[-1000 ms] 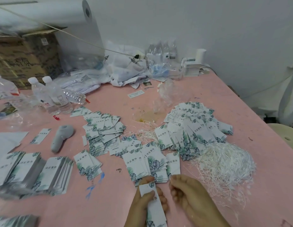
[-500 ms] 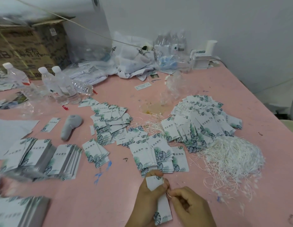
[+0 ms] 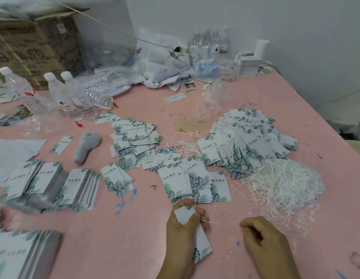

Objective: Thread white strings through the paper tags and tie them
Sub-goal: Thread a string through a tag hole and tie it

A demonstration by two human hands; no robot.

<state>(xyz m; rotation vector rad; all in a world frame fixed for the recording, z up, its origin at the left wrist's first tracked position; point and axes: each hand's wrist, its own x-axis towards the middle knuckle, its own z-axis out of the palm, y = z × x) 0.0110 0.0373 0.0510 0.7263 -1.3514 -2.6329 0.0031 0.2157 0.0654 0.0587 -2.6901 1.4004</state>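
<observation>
- Left hand (image 3: 185,228) pinches the tag (image 3: 201,238); keep that grip firm.
- Right hand (image 3: 263,240), fingers curled on the string (image 3: 213,222): pull it through straight.

Hands: we count 2, left hand (image 3: 183,228) and right hand (image 3: 265,244).
Tag in hand: 1 paper tag (image 3: 202,242), w/ 1 white string (image 3: 212,222) running from it.
Loose tags: too many for us to count; we see approx 5 heaps, e.g. threaded heap (image 3: 251,137).
String pile: 1 (image 3: 283,184), strands uncountable.
Upright bottles near left: we make it 3 (image 3: 62,95), plus 1 lying down (image 3: 100,99).
Cardboard box: 1 (image 3: 34,47).
Grey handheld gadget: 1 (image 3: 85,144).
</observation>
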